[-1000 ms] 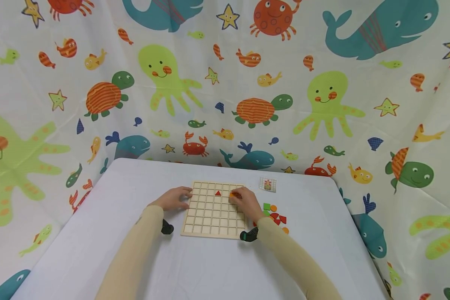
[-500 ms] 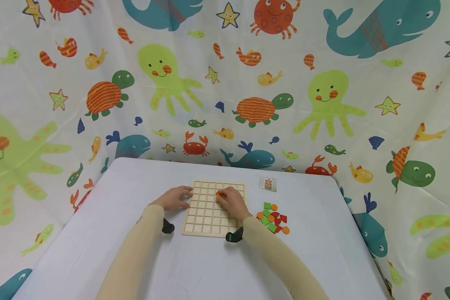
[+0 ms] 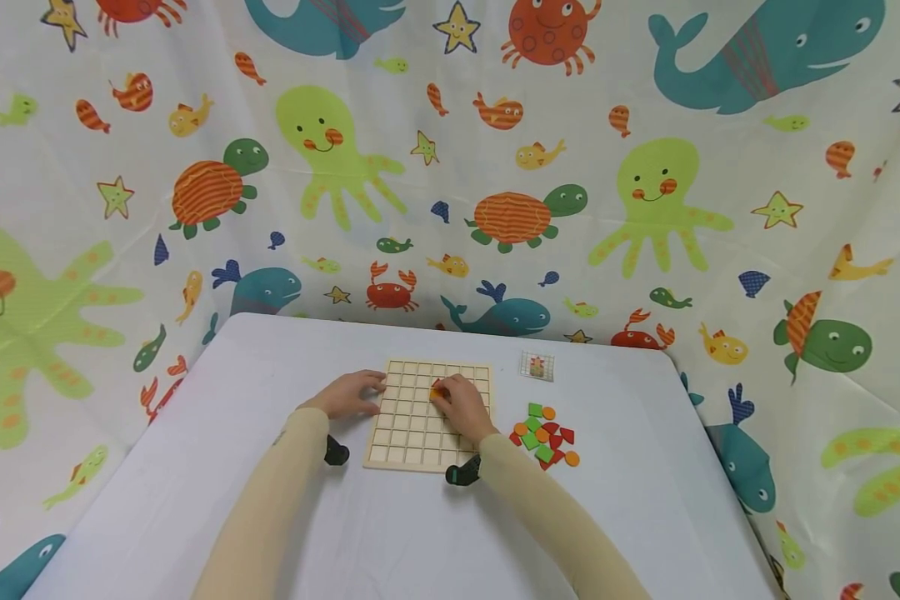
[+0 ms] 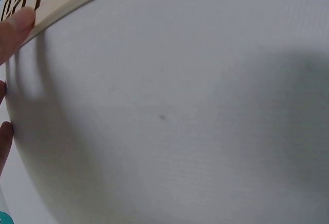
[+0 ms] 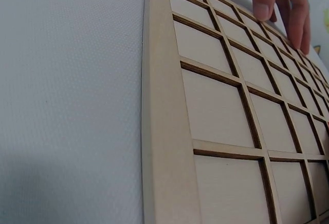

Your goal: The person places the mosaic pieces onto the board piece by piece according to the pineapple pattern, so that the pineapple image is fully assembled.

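A square wooden grid board (image 3: 401,439) lies on the white table. My left hand (image 3: 345,396) is at its left edge, fingers spread and relaxed. In the left wrist view the thumb (image 4: 19,22) rests on the board's rim. My right hand (image 3: 465,410) is over the upper middle of the board, its fingertips pinching a small orange piece (image 3: 436,395) at one of the cells. A bit of a red triangle (image 3: 436,384) shows just behind the orange piece, mostly covered by the fingers. Bare cells fill the part of the board seen in the right wrist view.
Right of the board lies a loose pile of green squares (image 3: 531,442), orange discs (image 3: 572,459) and red pieces (image 3: 567,435). A small card with a printed grid picture (image 3: 537,366) lies behind the pile. A curtain (image 3: 420,233) with sea animals hangs behind the table.
My right hand has moved left across the board with the orange piece, to just in front of the red triangle, uncovering the pile. The left hand has stayed at the board's edge.
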{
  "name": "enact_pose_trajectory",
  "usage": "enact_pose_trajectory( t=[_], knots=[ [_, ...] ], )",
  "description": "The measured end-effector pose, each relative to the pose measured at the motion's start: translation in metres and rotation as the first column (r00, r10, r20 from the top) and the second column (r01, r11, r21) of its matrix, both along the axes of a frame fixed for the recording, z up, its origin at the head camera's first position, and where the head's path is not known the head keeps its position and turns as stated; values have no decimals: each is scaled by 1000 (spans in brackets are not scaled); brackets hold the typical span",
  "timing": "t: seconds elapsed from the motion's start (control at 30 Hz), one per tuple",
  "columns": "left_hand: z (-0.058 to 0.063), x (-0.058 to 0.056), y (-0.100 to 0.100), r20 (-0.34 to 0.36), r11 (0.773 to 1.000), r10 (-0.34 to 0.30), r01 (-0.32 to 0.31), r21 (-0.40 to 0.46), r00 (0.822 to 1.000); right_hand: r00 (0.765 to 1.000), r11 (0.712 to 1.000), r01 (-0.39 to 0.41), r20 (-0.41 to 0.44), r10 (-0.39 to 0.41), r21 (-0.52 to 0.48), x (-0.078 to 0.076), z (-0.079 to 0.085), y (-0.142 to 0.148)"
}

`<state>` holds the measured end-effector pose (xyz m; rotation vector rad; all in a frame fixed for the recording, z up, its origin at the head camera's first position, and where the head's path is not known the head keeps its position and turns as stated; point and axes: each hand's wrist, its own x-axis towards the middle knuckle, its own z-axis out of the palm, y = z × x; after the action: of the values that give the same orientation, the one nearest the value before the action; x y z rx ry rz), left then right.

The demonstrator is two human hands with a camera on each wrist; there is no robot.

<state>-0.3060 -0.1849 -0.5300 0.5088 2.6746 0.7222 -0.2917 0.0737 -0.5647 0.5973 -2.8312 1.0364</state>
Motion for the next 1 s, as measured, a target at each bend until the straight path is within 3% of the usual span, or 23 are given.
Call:
enact_pose_trajectory(
  t=[0.43, 1.0],
  knots=[
    [-7, -5, -2, -7, 1000, -7, 7, -7, 1000, 1000, 999, 11, -9, -11, -30, -3, -3, -1],
    [-4, -3, -1, 1, 1000, -12, 12, -9, 1000, 999, 999, 17, 28, -16, -31, -2, 1, -1]
  ],
)
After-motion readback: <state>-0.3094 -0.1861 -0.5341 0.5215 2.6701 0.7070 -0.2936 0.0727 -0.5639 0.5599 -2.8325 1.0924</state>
